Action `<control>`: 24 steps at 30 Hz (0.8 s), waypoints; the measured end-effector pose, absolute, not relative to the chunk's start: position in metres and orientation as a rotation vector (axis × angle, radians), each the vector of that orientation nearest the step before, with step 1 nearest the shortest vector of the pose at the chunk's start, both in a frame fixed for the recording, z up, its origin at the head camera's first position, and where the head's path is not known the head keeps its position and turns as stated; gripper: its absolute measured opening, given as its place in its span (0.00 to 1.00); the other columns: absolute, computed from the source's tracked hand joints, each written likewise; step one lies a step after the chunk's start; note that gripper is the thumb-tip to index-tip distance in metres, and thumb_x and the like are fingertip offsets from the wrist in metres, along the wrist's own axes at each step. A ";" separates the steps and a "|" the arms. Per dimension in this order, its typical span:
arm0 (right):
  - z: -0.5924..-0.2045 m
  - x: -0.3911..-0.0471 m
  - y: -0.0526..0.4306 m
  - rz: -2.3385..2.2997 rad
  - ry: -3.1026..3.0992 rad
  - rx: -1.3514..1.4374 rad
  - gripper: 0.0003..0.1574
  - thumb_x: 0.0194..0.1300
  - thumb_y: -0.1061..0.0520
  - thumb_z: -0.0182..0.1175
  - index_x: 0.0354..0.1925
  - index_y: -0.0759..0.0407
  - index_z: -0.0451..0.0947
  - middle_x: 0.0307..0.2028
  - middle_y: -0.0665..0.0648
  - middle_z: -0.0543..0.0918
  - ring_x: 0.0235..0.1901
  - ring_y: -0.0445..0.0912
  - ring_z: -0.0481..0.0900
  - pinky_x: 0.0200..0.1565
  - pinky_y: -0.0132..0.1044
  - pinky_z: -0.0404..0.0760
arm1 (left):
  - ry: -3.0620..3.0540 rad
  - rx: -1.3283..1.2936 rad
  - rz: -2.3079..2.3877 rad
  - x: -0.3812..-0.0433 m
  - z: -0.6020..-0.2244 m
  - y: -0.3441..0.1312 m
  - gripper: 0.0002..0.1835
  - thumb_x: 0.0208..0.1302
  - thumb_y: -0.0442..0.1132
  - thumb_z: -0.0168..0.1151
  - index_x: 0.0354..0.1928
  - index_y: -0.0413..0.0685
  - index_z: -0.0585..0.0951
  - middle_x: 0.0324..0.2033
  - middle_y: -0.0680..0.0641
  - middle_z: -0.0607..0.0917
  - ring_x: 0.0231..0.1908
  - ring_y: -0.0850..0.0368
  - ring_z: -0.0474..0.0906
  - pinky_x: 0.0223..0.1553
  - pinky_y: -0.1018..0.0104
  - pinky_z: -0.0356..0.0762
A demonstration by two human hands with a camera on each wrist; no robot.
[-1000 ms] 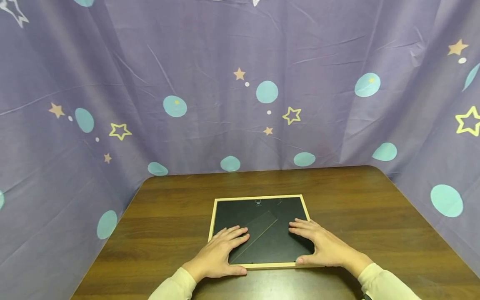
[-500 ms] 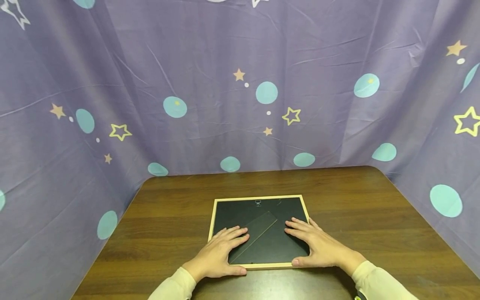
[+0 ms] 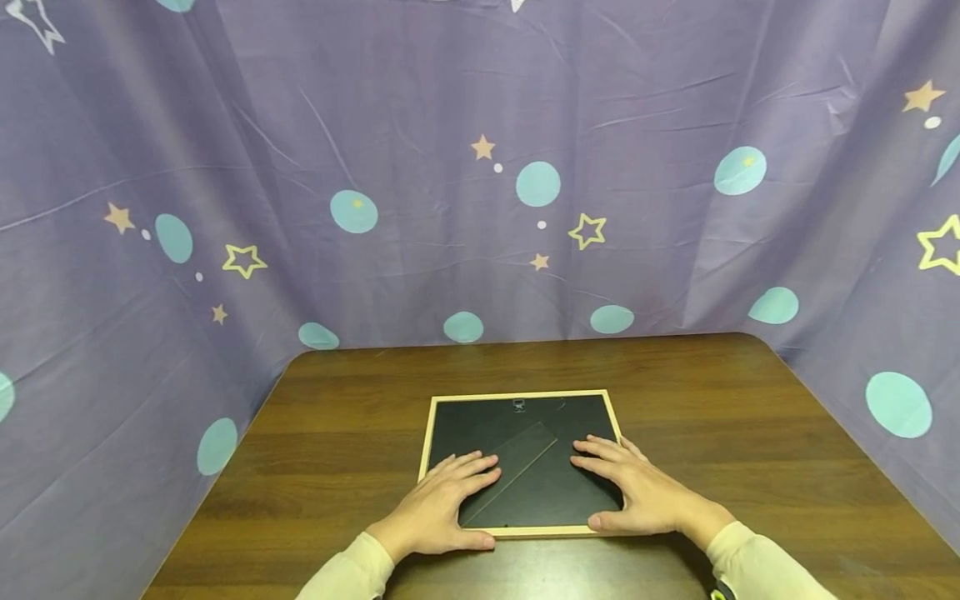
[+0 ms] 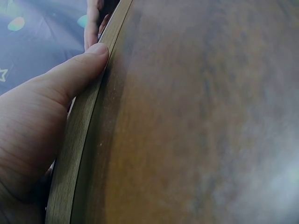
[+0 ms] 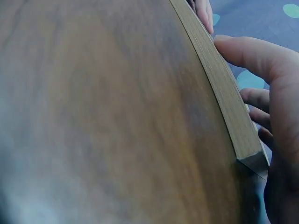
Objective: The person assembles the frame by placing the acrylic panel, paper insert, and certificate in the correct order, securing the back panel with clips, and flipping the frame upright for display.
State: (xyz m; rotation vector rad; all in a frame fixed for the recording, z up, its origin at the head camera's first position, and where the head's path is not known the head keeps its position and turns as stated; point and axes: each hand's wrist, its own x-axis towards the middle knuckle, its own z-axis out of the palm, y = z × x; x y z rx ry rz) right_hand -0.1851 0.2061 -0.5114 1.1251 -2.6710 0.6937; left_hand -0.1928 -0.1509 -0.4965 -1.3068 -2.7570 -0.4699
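Note:
A picture frame (image 3: 525, 467) lies back side up on the table, with a black backing, a pale wooden rim and a small metal hanger near its far edge. A slanted flap, like a stand leg, lies flat across the backing. My left hand (image 3: 442, 508) rests spread over the near left corner, its thumb along the front rim. On the near right corner lies my right hand (image 3: 645, 492), fingers reaching over the backing and thumb at the front rim. Both wrist views show the thumbs against the frame's wooden side (image 4: 77, 140), which stands on the tabletop (image 5: 117, 116).
The brown wooden table (image 3: 337, 433) has rounded far corners and surrounds the frame. Purple curtains (image 3: 420, 275) with stars and blue dots hang behind and on both sides of it.
My right hand has slid slightly left along the frame's front edge, its fingers further over the backing. The left hand and the frame keep their places; the head view shifts a little.

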 end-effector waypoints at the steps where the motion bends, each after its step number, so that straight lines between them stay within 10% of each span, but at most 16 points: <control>1: -0.511 -0.185 0.206 0.709 -2.676 1.119 0.50 0.54 0.29 0.63 0.68 0.53 0.67 0.70 0.58 0.63 0.70 0.60 0.55 0.61 0.71 0.48 | -2.758 -1.308 -0.473 -0.193 -0.496 -0.151 0.49 0.51 0.74 0.58 0.69 0.52 0.68 0.70 0.52 0.63 0.70 0.50 0.55 0.67 0.41 0.52; 24: -0.494 -0.187 0.196 0.822 -3.019 0.935 0.57 0.52 0.33 0.65 0.74 0.47 0.55 0.75 0.58 0.44 0.73 0.59 0.36 0.59 0.76 0.35 | -2.725 -1.324 -0.469 -0.193 -0.496 -0.150 0.47 0.52 0.73 0.59 0.68 0.51 0.69 0.69 0.52 0.65 0.70 0.49 0.57 0.65 0.39 0.55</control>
